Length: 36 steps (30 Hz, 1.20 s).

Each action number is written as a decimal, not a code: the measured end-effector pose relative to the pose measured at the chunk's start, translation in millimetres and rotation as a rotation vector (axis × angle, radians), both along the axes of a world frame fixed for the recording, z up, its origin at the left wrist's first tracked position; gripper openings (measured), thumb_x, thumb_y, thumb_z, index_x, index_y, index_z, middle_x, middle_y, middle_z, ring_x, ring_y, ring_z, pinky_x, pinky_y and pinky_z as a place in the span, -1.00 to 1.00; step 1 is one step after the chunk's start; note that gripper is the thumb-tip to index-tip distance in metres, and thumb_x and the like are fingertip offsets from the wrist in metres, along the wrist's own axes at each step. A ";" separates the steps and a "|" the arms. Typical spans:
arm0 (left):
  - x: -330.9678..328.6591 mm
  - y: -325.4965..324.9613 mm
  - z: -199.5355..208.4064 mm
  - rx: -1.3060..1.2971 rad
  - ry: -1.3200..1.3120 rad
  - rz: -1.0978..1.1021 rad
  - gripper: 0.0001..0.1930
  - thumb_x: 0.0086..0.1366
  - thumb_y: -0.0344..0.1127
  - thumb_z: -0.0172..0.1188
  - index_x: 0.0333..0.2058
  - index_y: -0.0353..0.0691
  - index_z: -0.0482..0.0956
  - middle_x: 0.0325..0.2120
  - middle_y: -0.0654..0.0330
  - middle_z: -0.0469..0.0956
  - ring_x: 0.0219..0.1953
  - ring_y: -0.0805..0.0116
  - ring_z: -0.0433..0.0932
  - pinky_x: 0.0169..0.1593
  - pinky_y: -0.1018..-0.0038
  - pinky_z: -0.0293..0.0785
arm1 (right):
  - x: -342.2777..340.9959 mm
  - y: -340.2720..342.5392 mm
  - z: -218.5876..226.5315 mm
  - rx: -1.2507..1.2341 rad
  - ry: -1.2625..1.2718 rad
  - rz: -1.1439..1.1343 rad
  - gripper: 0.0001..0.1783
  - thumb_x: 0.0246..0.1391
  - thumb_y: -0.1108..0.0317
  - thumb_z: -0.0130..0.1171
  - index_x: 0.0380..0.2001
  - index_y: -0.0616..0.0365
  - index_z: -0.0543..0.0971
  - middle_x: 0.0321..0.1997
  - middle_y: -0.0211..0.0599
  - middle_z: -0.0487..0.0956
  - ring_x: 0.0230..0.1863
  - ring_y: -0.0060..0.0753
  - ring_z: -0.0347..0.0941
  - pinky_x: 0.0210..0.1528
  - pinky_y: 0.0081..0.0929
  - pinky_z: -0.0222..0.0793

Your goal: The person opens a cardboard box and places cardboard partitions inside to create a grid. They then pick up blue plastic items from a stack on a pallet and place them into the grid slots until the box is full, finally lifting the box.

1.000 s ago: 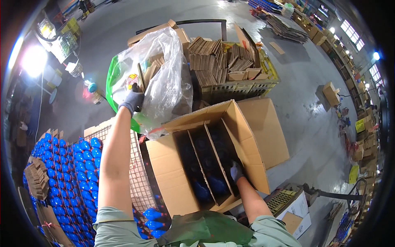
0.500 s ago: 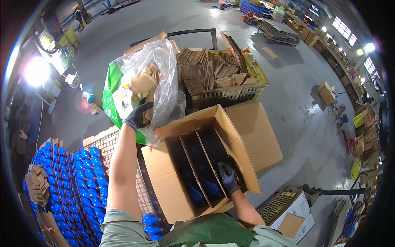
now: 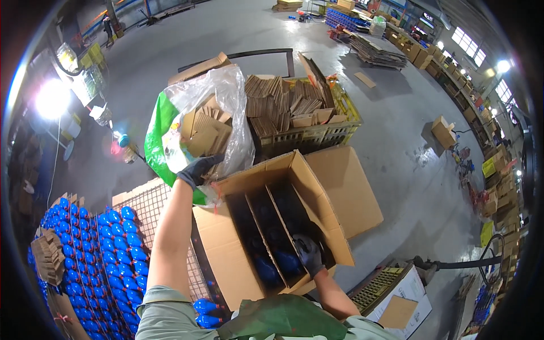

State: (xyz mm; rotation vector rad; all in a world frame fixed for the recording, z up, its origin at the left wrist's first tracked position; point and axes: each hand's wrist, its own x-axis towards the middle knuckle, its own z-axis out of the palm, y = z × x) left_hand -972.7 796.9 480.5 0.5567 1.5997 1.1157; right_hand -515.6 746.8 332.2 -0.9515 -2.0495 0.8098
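Note:
An open cardboard box stands before me, split lengthwise by cardboard dividers. Glossy blue rounded objects lie in its dark compartments. My right hand, in a grey glove, reaches into the right-hand compartment beside a divider. Its fingers are curled, and what they hold, if anything, is hidden in shadow. My left hand, in a dark glove, is at the near rim of a clear and green plastic bag. Its fingers stretch out just below the folded cardboard pieces in the bag.
Behind the box, a yellow crate holds stacked cardboard pieces. At left, rows of blue rounded objects stand by a wire-mesh rack. A crate and a white carton sit at lower right. Flattened cardboard lies farther off.
My left hand has drawn down from the cardboard pieces toward the bag's near rim, and the pieces have shifted. My right hand has moved slightly nearer to me and lower in the box.

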 end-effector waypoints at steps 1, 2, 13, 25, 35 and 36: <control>-6.1 -1.2 12.9 0.033 0.068 0.076 -0.56 0.32 -0.15 0.30 0.10 -0.20 0.56 -0.08 0.26 0.60 -0.11 0.46 0.54 -0.10 0.38 0.54 | -0.4 1.1 2.1 -0.086 0.045 0.009 -0.76 0.19 0.40 0.23 -0.06 0.14 0.63 -0.05 -0.22 0.66 -0.06 -0.18 0.61 -0.02 -0.41 0.51; -18.1 -0.3 26.7 0.213 -0.045 0.131 -0.59 0.32 -0.16 0.31 0.07 -0.21 0.55 -0.16 0.23 0.63 -0.22 0.41 0.62 -0.25 0.41 0.59 | 4.2 0.1 0.8 -0.178 0.081 0.014 -0.75 0.19 0.41 0.23 -0.05 0.14 0.63 -0.03 -0.22 0.66 -0.04 -0.20 0.61 -0.01 -0.42 0.51; 52.2 -45.8 106.2 0.587 0.563 0.113 -0.38 0.22 -0.47 0.32 0.25 -0.28 0.35 0.10 0.11 0.52 0.03 0.33 0.53 0.09 0.41 0.48 | -73.0 18.4 123.8 -0.641 0.646 0.356 -0.11 0.07 0.54 0.30 0.42 0.13 0.12 0.41 -0.19 0.29 0.38 -0.25 0.26 0.39 -0.31 0.17; 252.3 -195.4 -44.4 0.184 0.226 -0.128 -0.18 0.43 -0.28 0.18 0.47 -0.24 -0.15 0.38 0.06 0.14 0.38 0.35 0.13 0.38 0.44 0.08 | -75.7 -32.5 78.8 -1.718 1.143 0.398 -0.38 0.12 0.24 0.19 0.26 0.12 0.36 0.12 -0.25 0.54 0.11 -0.25 0.50 0.18 -0.25 0.44; 229.6 -143.9 -70.5 0.041 1.729 -0.939 -0.65 0.18 -0.36 0.11 -0.05 -0.10 0.66 0.02 0.05 0.56 0.24 0.11 0.36 0.48 0.06 -0.09 | 60.6 -12.7 72.9 -1.609 1.045 0.239 -0.20 -0.11 0.24 0.24 0.29 -0.03 0.31 0.08 -0.13 0.51 0.09 -0.04 0.51 0.16 -0.04 0.48; 224.0 -153.3 -136.2 0.023 1.909 -0.927 -0.64 0.24 -0.29 0.05 -0.01 -0.09 0.65 0.07 0.05 0.55 0.27 0.09 0.34 0.48 0.03 -0.10 | 62.2 -16.1 75.8 -1.625 1.024 0.218 -0.20 -0.10 0.25 0.24 0.30 -0.03 0.31 0.08 -0.14 0.51 0.09 -0.04 0.51 0.15 -0.04 0.49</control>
